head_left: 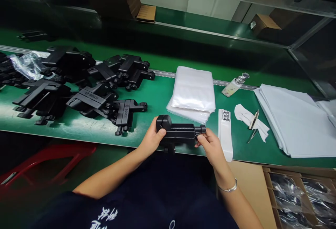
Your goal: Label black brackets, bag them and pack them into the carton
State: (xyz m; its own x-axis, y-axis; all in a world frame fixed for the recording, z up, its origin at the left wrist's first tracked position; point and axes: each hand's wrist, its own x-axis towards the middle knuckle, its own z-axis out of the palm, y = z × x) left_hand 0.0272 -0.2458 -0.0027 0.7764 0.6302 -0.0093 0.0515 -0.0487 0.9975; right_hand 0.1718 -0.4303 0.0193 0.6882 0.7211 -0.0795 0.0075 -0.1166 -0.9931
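Note:
A black clamp-like device (181, 133) is held level between both hands, just over the front edge of the green bench. My left hand (152, 138) grips its left end, thumb on top beside a round black knob. At the other end, the fingers of my right hand (210, 144) close round a small black knob. Similar black devices (90, 98) lie piled at the left, some marked BOSCH. Behind the held device sits a stack of clear plastic bags (194, 89). A strip of white labels (225, 134) lies beside my right hand.
Right of the bags are a small bottle (232, 87), tweezers (254, 120) on crumpled white paper, and a pile of white sheets (296, 120). Below the bench stand a divided carton (267, 183) of bagged parts at right and a red stool (52, 159) at left.

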